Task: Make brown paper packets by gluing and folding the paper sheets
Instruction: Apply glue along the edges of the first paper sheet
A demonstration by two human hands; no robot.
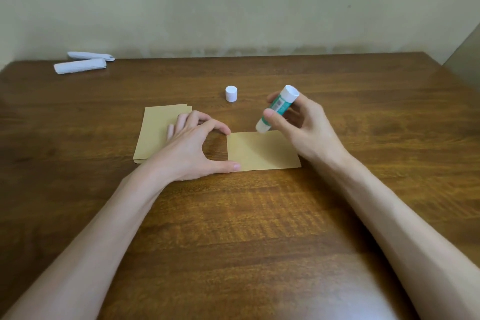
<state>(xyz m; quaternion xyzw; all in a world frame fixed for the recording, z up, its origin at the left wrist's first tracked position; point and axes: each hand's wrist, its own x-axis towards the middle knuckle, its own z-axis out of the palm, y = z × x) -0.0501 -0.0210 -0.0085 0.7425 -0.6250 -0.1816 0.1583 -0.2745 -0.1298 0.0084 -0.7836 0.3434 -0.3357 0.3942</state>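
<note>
A single brown paper sheet point(262, 151) lies flat on the wooden table point(233, 229). My left hand point(192, 148) presses its left edge, index fingertip at the far corner and thumb at the near corner. My right hand point(298, 125) grips a green and white glue stick point(278, 108), tilted with its tip down at the sheet's far edge. A stack of brown sheets point(155, 132) lies to the left, partly under my left hand. The white glue cap point(231, 94) stands upright behind the sheet.
Two white rolled bundles point(83, 62) lie at the far left of the table near the wall. The table's far edge meets a pale wall.
</note>
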